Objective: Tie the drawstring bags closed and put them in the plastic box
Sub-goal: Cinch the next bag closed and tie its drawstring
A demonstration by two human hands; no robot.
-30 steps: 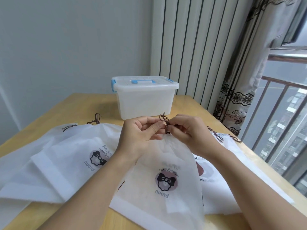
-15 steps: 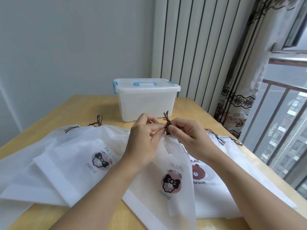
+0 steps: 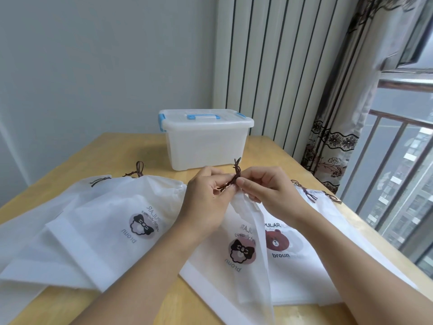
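Note:
A white drawstring bag (image 3: 236,273) with a round bow-and-face print hangs from its gathered neck between my hands. My left hand (image 3: 206,195) and my right hand (image 3: 264,191) both pinch its brown drawstring (image 3: 236,171), whose ends stick up above the fingers. Another white bag (image 3: 112,221) lies flat to the left, its brown cord (image 3: 138,168) at the far edge. A bag with a brown bear print (image 3: 281,242) lies under the held one on the right. The translucent plastic box (image 3: 206,146) with a shut lid and blue latches stands behind my hands.
More white bags lie stacked at the far left (image 3: 28,242). The wooden table (image 3: 117,148) ends at the right near a window railing (image 3: 398,174) and a patterned curtain (image 3: 332,146). A striped wall panel (image 3: 269,66) rises behind the box.
The held bag's body has swung to the right, uncovering more of the bear print. My hands have kept working the cord at the neck, in nearly the same place.

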